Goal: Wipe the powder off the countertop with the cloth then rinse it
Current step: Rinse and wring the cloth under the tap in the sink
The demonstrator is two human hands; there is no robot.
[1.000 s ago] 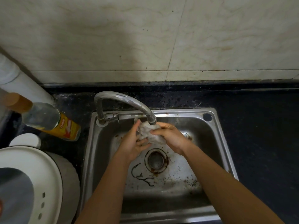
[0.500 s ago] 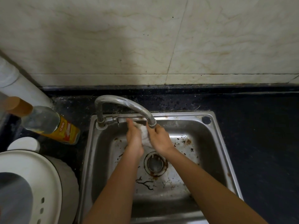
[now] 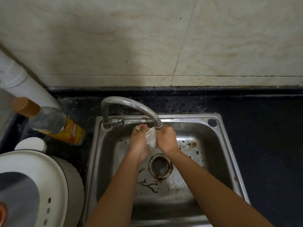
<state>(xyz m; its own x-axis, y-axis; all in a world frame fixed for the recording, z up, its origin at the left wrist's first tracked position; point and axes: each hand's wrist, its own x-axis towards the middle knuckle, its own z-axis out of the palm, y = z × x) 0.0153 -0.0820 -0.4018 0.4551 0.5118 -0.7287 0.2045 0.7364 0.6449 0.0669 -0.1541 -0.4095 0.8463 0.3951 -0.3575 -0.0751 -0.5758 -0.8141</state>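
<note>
A small pale cloth (image 3: pixel 151 138) is bunched between both my hands, right under the spout of the steel tap (image 3: pixel 131 105). My left hand (image 3: pixel 138 141) grips its left side, with a bit of cloth showing at the fingertips. My right hand (image 3: pixel 166 139) is closed on its right side. Both hands hover over the steel sink (image 3: pixel 218 145), just behind the drain (image 3: pixel 160 166). The black countertop (image 3: pixel 262 128) runs around the sink. Whether water is running I cannot tell.
A glass bottle (image 3: pixel 54 123) with a yellow label and brown cap leans at the left. In front of it stand a white appliance (image 3: pixel 32 185) and a small white lid (image 3: pixel 30 144). A white pipe (image 3: pixel 19 79) rises in the corner. The sink floor is stained.
My hands have drawn closer together and moved up toward the spout, squeezing the cloth into a narrower bunch. The camera has tilted slightly, so the sink sits lower in view.
</note>
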